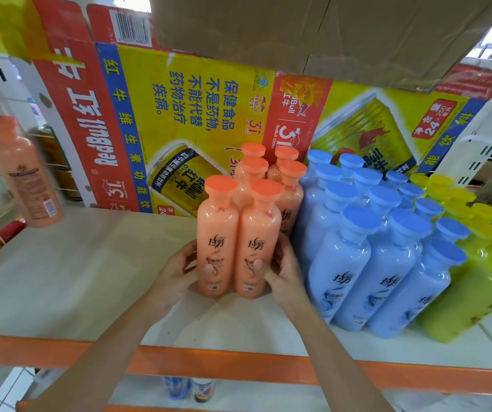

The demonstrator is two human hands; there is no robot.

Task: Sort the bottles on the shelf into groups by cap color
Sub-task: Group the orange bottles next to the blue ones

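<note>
The sorting is judged nearly done. On the shelf (90, 278) three groups are seen side by side: the orange bottles (253, 171) at centre frame, the blue bottles (372, 248) just right of them, and the yellow bottles (476, 281) at the far right edge. No mixed caps can be made out within any group.

One stray bottle (25, 173) with an orange cap is seen blurred at the left edge, well apart from its group. Whether it stands on this shelf cannot be told, but it is judged to be what is left.

The left front bottle (216, 233) is gripped low on its side by the left hand (176, 272), thumb laid across the label. The right front bottle (258, 233) is gripped likewise by the right hand (286, 272). The two bottles are held touching, just in front of the other orange ones.
</note>
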